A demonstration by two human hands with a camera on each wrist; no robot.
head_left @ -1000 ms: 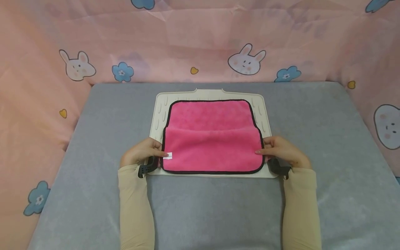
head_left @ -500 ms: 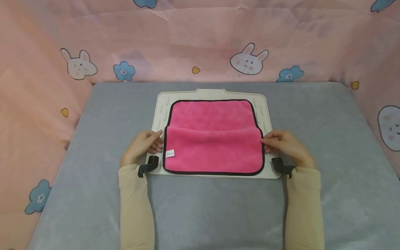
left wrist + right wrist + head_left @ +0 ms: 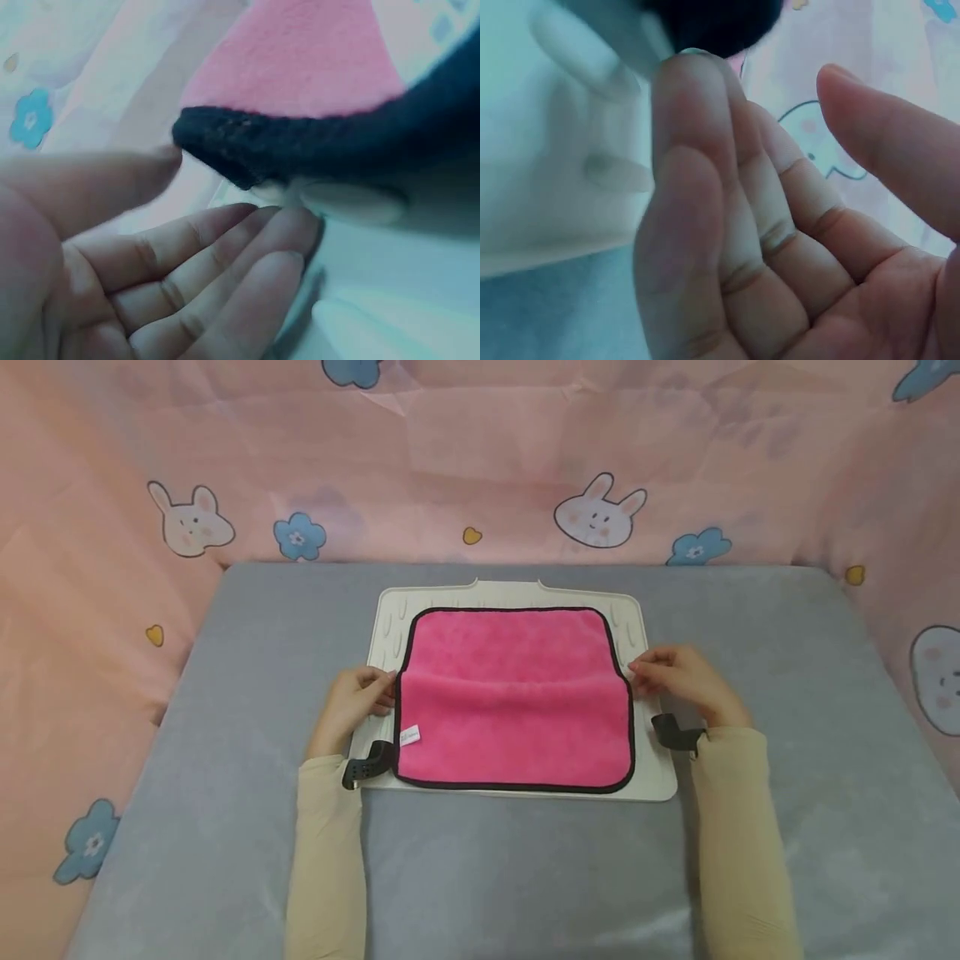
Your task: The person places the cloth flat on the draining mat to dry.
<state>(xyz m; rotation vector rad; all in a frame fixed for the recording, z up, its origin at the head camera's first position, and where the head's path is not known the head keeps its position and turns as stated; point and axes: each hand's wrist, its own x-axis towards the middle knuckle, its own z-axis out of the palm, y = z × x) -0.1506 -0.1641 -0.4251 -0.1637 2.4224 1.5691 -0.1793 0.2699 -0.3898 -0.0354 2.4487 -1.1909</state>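
Note:
A pink towel [image 3: 517, 727] with black edging lies on a cream ridged plastic board [image 3: 652, 777]. A raised ridge runs across its middle, and a white label [image 3: 409, 735] shows near its left edge. At the left end of that ridge is my left hand [image 3: 356, 702]; in the left wrist view, its thumb [image 3: 97, 187] touches the black edge while the fingers stay spread apart from it. My right hand [image 3: 682, 681] is beside the ridge's right end. The right wrist view shows thumb and fingers [image 3: 690, 112] apart, fingertips close to the black edge; contact is unclear.
The board rests on a grey cloth-covered table [image 3: 525, 877]. Behind it hangs a pink curtain [image 3: 420, 460] printed with rabbits and flowers. Black wrist mounts [image 3: 370, 764] sit near both board sides.
Both hands have let go of the towel's front side edges and moved away from me along its sides, to the ends of the ridge. The towel lies nearly as before.

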